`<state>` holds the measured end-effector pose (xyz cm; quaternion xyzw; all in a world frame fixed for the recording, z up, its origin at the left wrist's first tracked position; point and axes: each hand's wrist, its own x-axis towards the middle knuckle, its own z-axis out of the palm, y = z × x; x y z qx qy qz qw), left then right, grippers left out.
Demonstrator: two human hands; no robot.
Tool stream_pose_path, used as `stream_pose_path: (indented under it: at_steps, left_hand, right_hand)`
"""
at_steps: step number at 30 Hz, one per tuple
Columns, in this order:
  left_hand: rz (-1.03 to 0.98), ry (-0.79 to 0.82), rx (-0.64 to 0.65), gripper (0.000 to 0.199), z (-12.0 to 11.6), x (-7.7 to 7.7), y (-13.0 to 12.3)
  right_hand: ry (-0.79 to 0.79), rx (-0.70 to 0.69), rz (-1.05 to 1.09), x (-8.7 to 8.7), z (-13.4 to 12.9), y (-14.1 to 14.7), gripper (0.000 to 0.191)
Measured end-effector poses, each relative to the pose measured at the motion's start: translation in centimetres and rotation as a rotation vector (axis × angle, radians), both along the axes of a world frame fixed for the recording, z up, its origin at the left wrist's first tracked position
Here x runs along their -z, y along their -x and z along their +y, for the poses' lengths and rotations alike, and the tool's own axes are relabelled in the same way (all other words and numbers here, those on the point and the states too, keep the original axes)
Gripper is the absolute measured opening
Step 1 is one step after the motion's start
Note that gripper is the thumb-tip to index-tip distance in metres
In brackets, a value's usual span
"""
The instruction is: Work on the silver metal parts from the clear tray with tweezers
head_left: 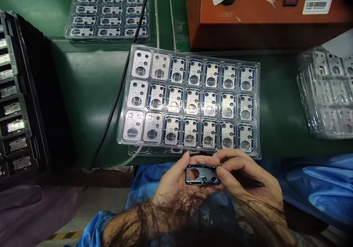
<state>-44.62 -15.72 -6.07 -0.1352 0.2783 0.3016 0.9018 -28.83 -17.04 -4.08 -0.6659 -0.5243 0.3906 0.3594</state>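
Note:
A small rectangular metal plate (205, 174) with a round hole, small dark holes and a dark blue border lies across the fingers of my left hand (172, 177). The left thumb stands at its left end. My right hand (252, 175) closes on the plate's right end, thumb and fingertips pinching at the border's upper right corner. A thin dark object (257, 183) shows by the right palm; its kind is unclear. Just beyond both hands, a clear plastic tray (257, 107) holds rows of similar plates. Most have the dark blue border; several at the left are plain silver.
Another filled tray (67, 33) lies at the back left. Stacked black trays (35, 129) stand left, stacked clear trays (305, 99) right. An orange machine box (242, 30) with a red switch sits behind. A black cable (110, 116) and clear tubes (157, 18) cross the green table (278, 92).

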Motion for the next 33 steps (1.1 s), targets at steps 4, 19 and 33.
stream_pose_path:
  at_steps: [4,19,33]
  left_hand:
    - [0.025,-0.027,0.008,0.043,0.18,-0.09,-0.14]
    - [0.083,-0.025,0.017,0.042,0.02,-0.07,-0.14]
    - [0.148,-0.069,0.027,0.043,-0.09,0.27,-0.27]
  right_hand:
    - [-0.002,0.003,-0.014,0.17,-0.12,0.01,0.015]
    - [-0.009,0.010,-0.017,0.23,-0.39,0.07,0.014]
    - [-0.105,-0.012,-0.098,0.24,0.10,0.36,0.015]
